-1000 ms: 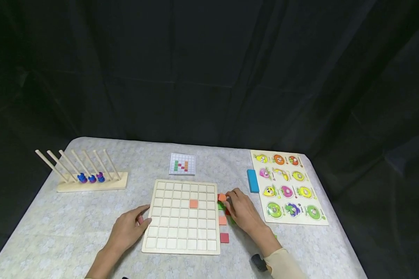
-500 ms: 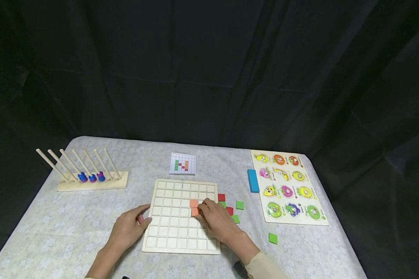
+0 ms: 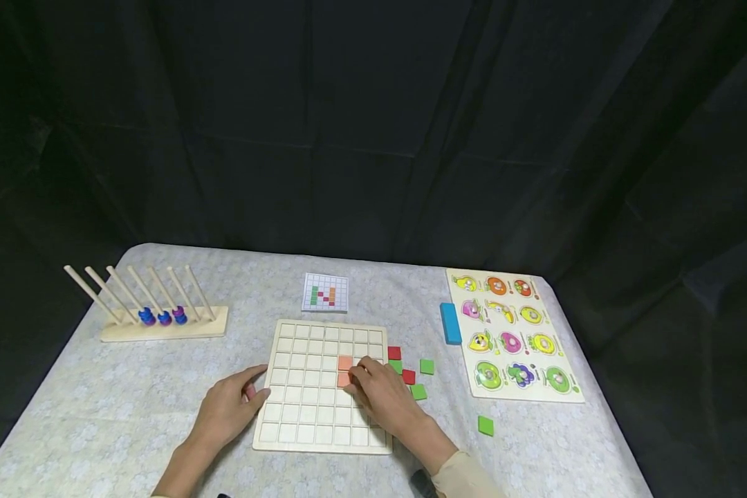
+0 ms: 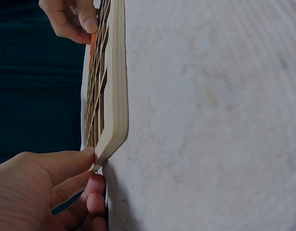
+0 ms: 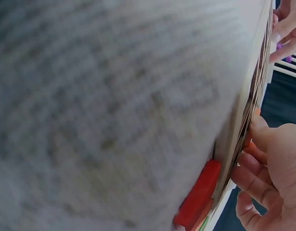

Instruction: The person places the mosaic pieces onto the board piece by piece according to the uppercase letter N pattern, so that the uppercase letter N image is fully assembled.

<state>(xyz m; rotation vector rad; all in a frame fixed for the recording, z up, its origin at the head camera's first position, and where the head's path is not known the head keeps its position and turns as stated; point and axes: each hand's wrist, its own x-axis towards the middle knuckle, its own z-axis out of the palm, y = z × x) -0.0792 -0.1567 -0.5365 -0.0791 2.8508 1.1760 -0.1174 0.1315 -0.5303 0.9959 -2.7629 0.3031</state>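
Pinching lower orange tile with right hand, six o'clock of upper orange tile. Pinching grid board at nine o'clock with left hand: hold steady, square tile to cell.

Your grid board looks like smooth, matt wood, as does the peg rack; the desk before you is cloth-covered, the curtain matt fabric, the pattern card paper-like.

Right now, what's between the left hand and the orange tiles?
Nothing loose: just the wooden grid board, its squares there empty, as the head view shows.
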